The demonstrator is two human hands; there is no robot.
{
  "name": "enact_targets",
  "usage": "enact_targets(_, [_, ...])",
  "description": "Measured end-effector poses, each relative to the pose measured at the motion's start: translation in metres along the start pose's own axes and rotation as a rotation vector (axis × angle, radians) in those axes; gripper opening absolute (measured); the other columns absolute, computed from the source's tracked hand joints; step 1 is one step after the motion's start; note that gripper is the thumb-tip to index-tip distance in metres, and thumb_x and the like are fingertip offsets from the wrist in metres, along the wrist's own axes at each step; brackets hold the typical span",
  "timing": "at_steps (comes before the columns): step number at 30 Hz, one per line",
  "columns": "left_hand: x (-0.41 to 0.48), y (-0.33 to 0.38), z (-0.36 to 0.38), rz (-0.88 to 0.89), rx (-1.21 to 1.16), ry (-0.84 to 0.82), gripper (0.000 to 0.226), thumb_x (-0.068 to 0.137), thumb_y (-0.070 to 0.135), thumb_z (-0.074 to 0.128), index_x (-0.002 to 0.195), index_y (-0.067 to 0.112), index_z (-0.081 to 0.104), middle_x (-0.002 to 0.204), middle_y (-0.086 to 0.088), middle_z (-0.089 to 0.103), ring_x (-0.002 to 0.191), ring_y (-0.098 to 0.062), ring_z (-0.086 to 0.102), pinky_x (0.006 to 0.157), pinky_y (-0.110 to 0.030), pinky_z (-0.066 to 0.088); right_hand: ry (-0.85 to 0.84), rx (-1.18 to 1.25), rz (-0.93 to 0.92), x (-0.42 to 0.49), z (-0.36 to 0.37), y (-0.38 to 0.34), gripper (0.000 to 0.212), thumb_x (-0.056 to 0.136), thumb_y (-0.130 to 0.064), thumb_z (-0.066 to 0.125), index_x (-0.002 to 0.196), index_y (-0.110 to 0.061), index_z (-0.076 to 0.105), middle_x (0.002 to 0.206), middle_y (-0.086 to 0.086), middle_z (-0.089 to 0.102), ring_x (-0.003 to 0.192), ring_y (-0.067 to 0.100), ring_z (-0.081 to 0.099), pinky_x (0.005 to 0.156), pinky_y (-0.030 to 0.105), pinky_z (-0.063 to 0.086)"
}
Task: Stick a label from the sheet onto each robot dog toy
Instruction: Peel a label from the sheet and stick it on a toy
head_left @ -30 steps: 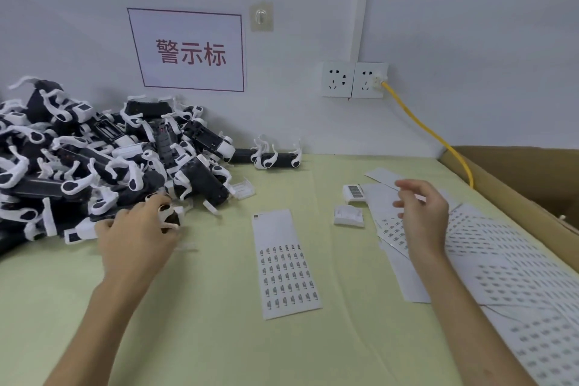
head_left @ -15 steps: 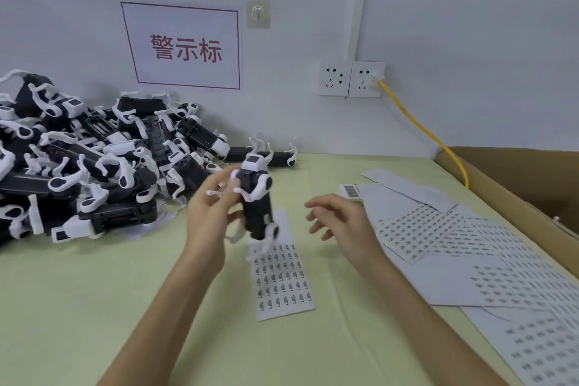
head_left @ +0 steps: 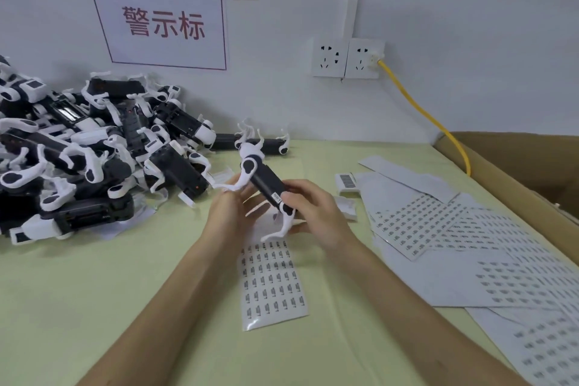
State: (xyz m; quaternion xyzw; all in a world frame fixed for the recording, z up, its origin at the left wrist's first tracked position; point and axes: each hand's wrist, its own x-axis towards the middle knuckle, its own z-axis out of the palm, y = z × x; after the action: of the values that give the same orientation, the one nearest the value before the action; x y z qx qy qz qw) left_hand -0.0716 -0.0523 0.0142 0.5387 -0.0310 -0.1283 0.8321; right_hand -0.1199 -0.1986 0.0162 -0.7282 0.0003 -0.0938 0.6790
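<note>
A black-and-white robot dog toy (head_left: 264,180) is held tilted above the table between both hands, its white legs sticking out. My left hand (head_left: 230,213) supports it from the left, fingers around a white leg and the body's underside. My right hand (head_left: 313,213) grips the toy's lower end, thumb on the dark body beside a small white label. Directly beneath them lies a narrow label sheet (head_left: 271,282) with rows of small printed labels. A large pile of robot dog toys (head_left: 94,147) fills the table's left side.
Several more label sheets (head_left: 454,235) spread over the right of the green table. A cardboard box (head_left: 532,166) stands at the right edge. A yellow cable (head_left: 423,113) runs from the wall socket. One toy (head_left: 250,142) lies against the wall. Small barcode tags (head_left: 346,180) lie near the sheets.
My left hand took a toy from the pile and carried it to the centre. My right hand came over from the right-hand sheets and now grips the toy's lower end.
</note>
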Motion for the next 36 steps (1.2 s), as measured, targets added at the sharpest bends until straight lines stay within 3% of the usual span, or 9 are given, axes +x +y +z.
enact_targets(3, [-0.004, -0.001, 0.003, 0.076, 0.182, 0.02, 0.046, 0.097, 0.052, 0.058, 0.121, 0.014, 0.07, 0.113, -0.007, 0.078, 0.1, -0.017, 0.076, 0.091, -0.037, 0.054, 0.102, 0.039, -0.071, -0.003, -0.004, -0.002, 0.022, 0.089, -0.012, 0.072, 0.106, -0.025, 0.075, 0.1, -0.007, 0.074, 0.088, 0.016, 0.072, 0.085, 0.046, 0.061])
enact_targets(5, [-0.005, -0.003, 0.004, 0.029, 0.203, -0.018, 0.036, 0.108, 0.036, 0.048, 0.128, 0.013, 0.067, 0.114, -0.005, 0.078, 0.1, -0.017, 0.076, 0.094, -0.035, 0.052, 0.18, 0.085, -0.103, -0.005, -0.008, -0.005, 0.023, 0.087, -0.009, 0.072, 0.102, -0.025, 0.077, 0.097, -0.005, 0.075, 0.086, 0.023, 0.073, 0.086, 0.05, 0.061])
enact_targets(9, [-0.011, -0.007, 0.006, -0.045, 0.094, -0.285, 0.037, 0.101, 0.024, 0.051, 0.135, 0.015, 0.063, 0.136, 0.002, 0.069, 0.125, -0.013, 0.065, 0.107, -0.036, 0.042, 0.291, 0.179, -0.096, -0.007, -0.015, -0.007, 0.021, 0.088, -0.005, 0.073, 0.102, -0.019, 0.08, 0.105, 0.005, 0.075, 0.101, 0.034, 0.071, 0.092, 0.054, 0.058])
enact_targets(15, [-0.014, -0.014, 0.005, -0.078, 0.038, -0.247, 0.059, 0.083, 0.04, 0.07, 0.137, 0.016, 0.066, 0.139, 0.001, 0.067, 0.115, -0.013, 0.063, 0.096, -0.027, 0.046, 0.202, 0.245, 0.004, -0.01, -0.013, -0.008, 0.019, 0.091, -0.009, 0.072, 0.109, -0.01, 0.076, 0.114, 0.02, 0.071, 0.086, 0.023, 0.071, 0.083, 0.046, 0.063])
enact_targets(21, [-0.018, -0.014, 0.001, 0.029, 0.079, -0.223, 0.051, 0.086, 0.039, 0.072, 0.129, 0.014, 0.071, 0.129, -0.007, 0.072, 0.082, -0.015, 0.068, 0.083, -0.03, 0.048, 0.116, 0.297, 0.041, -0.013, -0.014, -0.009, 0.014, 0.093, -0.022, 0.072, 0.101, -0.011, 0.072, 0.098, 0.012, 0.073, 0.092, 0.029, 0.07, 0.073, 0.037, 0.061])
enact_targets(26, [-0.022, -0.013, 0.004, 0.074, 0.057, -0.127, 0.035, 0.091, 0.029, 0.072, 0.121, 0.009, 0.073, 0.113, -0.011, 0.077, 0.075, -0.016, 0.073, 0.069, -0.023, 0.057, 0.019, 0.242, 0.052, -0.013, -0.015, -0.007, 0.018, 0.096, -0.03, 0.069, 0.108, -0.017, 0.07, 0.104, 0.007, 0.073, 0.099, 0.028, 0.072, 0.08, 0.042, 0.062])
enact_targets(28, [-0.022, -0.012, 0.003, 0.088, 0.051, -0.078, 0.027, 0.096, 0.022, 0.07, 0.118, 0.008, 0.073, 0.107, -0.008, 0.078, 0.078, -0.016, 0.075, 0.069, -0.022, 0.057, 0.009, 0.047, -0.05, -0.014, -0.014, -0.007, 0.022, 0.09, -0.027, 0.077, 0.111, -0.025, 0.07, 0.108, -0.001, 0.073, 0.102, 0.023, 0.072, 0.085, 0.043, 0.062])
enact_targets(32, [-0.017, -0.012, -0.002, 0.052, 0.062, -0.103, 0.025, 0.1, 0.004, 0.061, 0.125, 0.005, 0.068, 0.118, -0.005, 0.077, 0.106, -0.017, 0.075, 0.087, -0.028, 0.055, 0.222, -0.529, -0.615, -0.013, -0.021, -0.004, 0.054, 0.075, -0.012, 0.088, 0.123, -0.022, 0.065, 0.118, -0.007, 0.061, 0.106, 0.008, 0.062, 0.09, 0.026, 0.054])
enact_targets(36, [-0.015, -0.009, -0.003, -0.004, 0.0, -0.236, 0.038, 0.102, 0.014, 0.058, 0.139, 0.009, 0.059, 0.132, -0.004, 0.071, 0.119, -0.017, 0.07, 0.096, -0.03, 0.052, 0.269, -0.736, -0.804, -0.013, -0.024, -0.002, 0.069, 0.075, -0.001, 0.083, 0.139, -0.011, 0.058, 0.13, 0.001, 0.052, 0.121, 0.021, 0.057, 0.104, 0.033, 0.048])
